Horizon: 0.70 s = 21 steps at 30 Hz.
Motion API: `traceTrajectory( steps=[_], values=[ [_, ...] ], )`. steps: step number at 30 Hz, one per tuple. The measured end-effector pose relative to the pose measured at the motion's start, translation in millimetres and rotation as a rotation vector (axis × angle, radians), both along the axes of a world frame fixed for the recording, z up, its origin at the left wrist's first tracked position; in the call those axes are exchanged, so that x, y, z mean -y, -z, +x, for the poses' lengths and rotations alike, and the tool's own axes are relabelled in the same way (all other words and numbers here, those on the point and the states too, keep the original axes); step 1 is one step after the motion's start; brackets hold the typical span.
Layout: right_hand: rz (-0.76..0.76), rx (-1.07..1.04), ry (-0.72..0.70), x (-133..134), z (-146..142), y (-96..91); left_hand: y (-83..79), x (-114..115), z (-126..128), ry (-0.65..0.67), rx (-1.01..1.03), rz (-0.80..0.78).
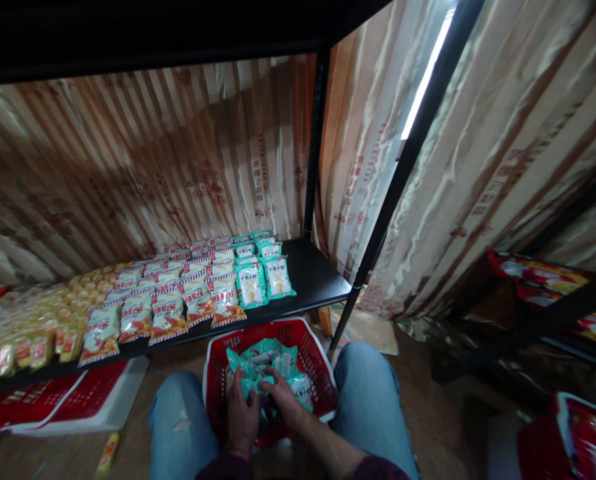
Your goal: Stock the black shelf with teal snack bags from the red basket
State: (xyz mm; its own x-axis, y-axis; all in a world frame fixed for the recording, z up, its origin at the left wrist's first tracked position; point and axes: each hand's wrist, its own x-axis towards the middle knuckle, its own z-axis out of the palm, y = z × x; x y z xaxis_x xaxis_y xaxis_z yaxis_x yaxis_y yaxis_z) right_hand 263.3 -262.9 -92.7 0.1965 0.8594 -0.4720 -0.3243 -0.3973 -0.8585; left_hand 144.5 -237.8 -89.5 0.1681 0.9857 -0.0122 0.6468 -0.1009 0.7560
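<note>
A red plastic basket (312, 347) sits on the floor between my knees, holding several teal snack packets (265, 357). Both hands are down inside it. My left hand (242, 415) is curled around packets at the basket's near side. My right hand (284, 400) lies next to it, fingers closed on a teal packet. In front of me a low black shelf (318, 273) carries rows of teal packets (264, 273), red-and-white packets (178, 303) and yellow packets (33, 327).
Black shelf posts (403, 167) rise at the right. A striped shiny curtain (153, 160) hangs behind the shelf. A red-and-white flat box (73, 397) lies under the shelf at left. More red packets (543, 273) sit on a rack at right. A small yellow packet (107, 455) lies on the floor.
</note>
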Motion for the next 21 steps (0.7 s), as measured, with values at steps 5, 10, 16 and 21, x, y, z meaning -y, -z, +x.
traceTrajectory(
  steps=[5,10,16,21],
  values=[
    [0.027,-0.167,0.064,2.5,-4.6,-16.3,-15.8,3.5,1.7,-0.058,0.033,0.056],
    [0.063,-0.249,0.15,3.1,-8.6,-18.4,-23.4,8.9,2.4,-0.093,0.06,0.022],
    [0.059,-0.192,0.276,-0.7,-4.2,-4.1,-23.0,14.2,2.2,-0.05,0.091,-0.108],
    [0.068,-0.055,0.183,0.8,3.7,2.4,-20.0,12.7,0.6,0.034,-0.017,-0.318]
  ],
)
